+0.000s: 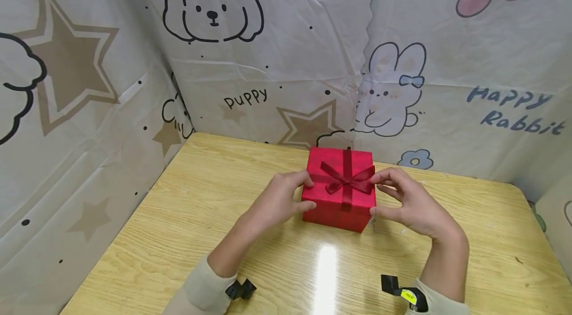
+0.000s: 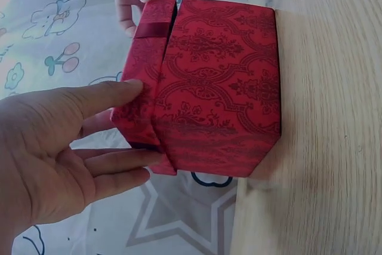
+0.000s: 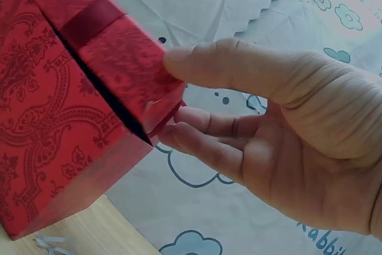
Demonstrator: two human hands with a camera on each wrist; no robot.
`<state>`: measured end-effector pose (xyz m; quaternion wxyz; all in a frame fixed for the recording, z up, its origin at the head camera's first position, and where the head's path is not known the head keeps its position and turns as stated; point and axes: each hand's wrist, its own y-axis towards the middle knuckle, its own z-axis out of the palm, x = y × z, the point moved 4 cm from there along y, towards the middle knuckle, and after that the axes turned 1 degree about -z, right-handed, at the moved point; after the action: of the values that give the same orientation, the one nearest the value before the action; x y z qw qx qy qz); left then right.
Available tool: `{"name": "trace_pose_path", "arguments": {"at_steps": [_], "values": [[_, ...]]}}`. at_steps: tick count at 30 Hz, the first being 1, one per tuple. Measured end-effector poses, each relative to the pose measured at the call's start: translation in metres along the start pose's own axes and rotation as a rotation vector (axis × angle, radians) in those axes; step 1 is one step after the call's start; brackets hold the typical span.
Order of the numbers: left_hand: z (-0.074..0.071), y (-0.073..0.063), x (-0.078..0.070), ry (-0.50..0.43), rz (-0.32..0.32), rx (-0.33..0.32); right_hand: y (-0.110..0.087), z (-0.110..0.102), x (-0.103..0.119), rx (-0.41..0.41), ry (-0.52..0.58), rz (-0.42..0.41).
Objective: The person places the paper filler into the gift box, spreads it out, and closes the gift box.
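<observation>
A red patterned gift box (image 1: pixel 335 218) stands on the table, topped by its red lid (image 1: pixel 324 158) with a dark red ribbon bow (image 1: pixel 346 182). My left hand (image 1: pixel 281 196) holds the lid's left side, thumb at the front and fingers along the side. On the opposite side, my right hand (image 1: pixel 408 203) pinches the lid's corner between thumb and fingers. In the right wrist view the lid (image 3: pixel 128 58) sits tilted, and a dark gap runs between it and the box body (image 3: pixel 54 129). The left wrist view shows the lid (image 2: pixel 143 70) lower at the left corner.
The box is near the back edge of the wooden table (image 1: pixel 201 196). A printed cloth (image 1: pixel 286 56) with stars and animals hangs close behind and at the left. A small clear strip (image 3: pixel 54 243) lies beside the box. Black wrist devices sit on both sleeves.
</observation>
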<state>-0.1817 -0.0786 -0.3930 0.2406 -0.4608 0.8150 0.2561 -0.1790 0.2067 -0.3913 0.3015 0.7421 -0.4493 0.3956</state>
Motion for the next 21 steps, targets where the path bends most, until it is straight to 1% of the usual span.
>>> {"name": "trace_pose_path", "arguments": {"at_steps": [5,12,16,21], "values": [[0.003,-0.001,-0.001,0.039,-0.015,0.023,-0.003,0.001,-0.002,0.022,0.016,0.004],[0.006,0.0,0.003,0.053,-0.031,0.048,-0.002,0.004,-0.004,0.057,0.014,0.038],[0.008,0.001,0.006,0.057,-0.036,0.067,-0.002,0.004,-0.006,0.069,-0.019,0.062],[0.011,0.001,0.007,0.055,-0.048,0.116,-0.002,0.004,-0.011,0.075,-0.086,0.1]]}}
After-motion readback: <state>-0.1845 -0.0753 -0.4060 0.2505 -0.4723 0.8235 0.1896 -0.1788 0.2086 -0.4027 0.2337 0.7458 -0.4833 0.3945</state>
